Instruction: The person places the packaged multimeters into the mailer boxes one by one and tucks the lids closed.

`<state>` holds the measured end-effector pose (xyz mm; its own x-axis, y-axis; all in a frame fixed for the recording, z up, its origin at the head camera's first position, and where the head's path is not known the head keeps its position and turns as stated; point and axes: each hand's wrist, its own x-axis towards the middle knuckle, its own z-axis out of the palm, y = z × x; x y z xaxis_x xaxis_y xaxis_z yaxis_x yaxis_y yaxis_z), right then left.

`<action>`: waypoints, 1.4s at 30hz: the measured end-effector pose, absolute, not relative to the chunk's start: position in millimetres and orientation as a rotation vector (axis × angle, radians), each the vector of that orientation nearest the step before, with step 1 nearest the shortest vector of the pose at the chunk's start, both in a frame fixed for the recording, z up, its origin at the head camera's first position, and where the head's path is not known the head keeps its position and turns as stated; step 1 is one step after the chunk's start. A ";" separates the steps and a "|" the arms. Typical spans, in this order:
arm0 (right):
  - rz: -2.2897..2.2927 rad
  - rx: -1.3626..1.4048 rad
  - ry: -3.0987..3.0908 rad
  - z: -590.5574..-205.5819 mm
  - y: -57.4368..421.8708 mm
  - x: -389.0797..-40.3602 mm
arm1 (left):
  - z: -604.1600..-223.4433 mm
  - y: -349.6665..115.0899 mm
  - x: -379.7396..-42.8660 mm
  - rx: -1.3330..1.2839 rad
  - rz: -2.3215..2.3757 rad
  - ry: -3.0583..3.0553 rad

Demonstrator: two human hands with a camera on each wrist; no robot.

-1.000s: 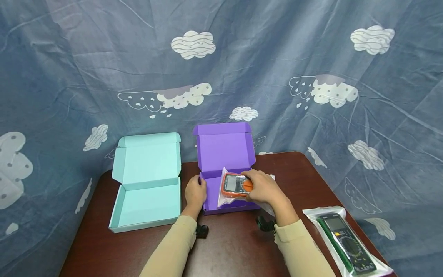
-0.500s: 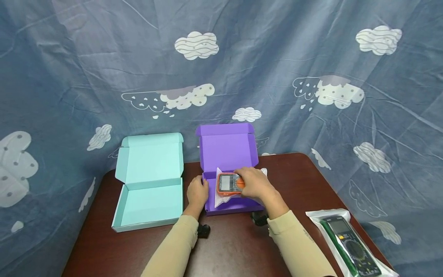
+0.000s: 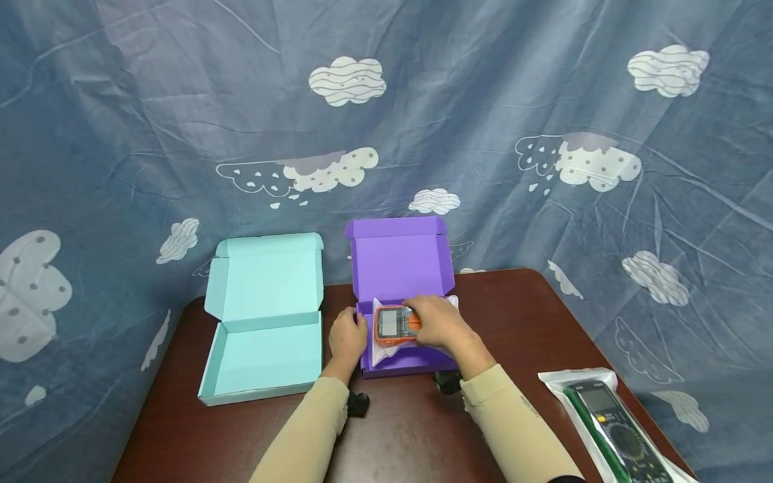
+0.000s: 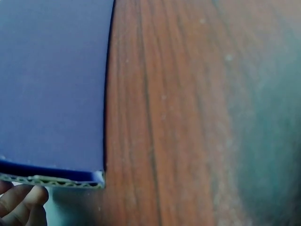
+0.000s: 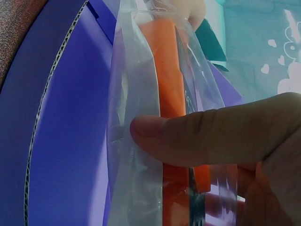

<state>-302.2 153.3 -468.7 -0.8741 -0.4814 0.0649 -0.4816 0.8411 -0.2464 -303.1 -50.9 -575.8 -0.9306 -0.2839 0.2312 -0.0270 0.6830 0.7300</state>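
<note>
An orange multimeter [image 3: 391, 325] in a clear and white plastic bag is gripped by my right hand [image 3: 443, 325]. It lies level over the inside of the open purple box [image 3: 398, 364], with its screen facing up and the dial partly under the fingers. The right wrist view shows the thumb [image 5: 188, 136] pressed along the bag at the side of the orange case [image 5: 167, 80]. My left hand [image 3: 348, 339] holds the left wall of the purple box. In the left wrist view, its fingertips [image 4: 34, 200] sit against the box's cardboard edge [image 4: 61, 181].
An open mint-green box [image 3: 266, 359] stands on the left of the brown table [image 3: 398, 429]. A second bagged multimeter [image 3: 622, 429], black and green, lies at the right edge. A blue cloud-patterned curtain [image 3: 266, 100] hangs behind the table.
My right hand has moved left and brought the bagged orange multimeter further over the purple box. My left hand stays at the box's left wall. The view has shifted slightly.
</note>
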 end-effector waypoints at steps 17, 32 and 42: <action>0.370 0.796 -3.093 -484.4 138.4 -305.8 | -575.9 -51.0 -301.2 0.234 -1.104 -2.550; 0.393 0.822 -3.115 -501.1 134.1 -316.0 | -576.2 -51.9 -303.5 0.237 -1.107 -2.563; 0.393 0.825 -3.128 -510.5 136.1 -319.6 | -575.3 -51.3 -304.0 0.254 -1.124 -2.576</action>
<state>-319.6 136.1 -510.5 -0.8654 -0.4984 -0.0512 -0.4702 0.8432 -0.2605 -304.0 -51.3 -575.3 -0.9335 -0.2855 0.2170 -0.0350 0.6746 0.7373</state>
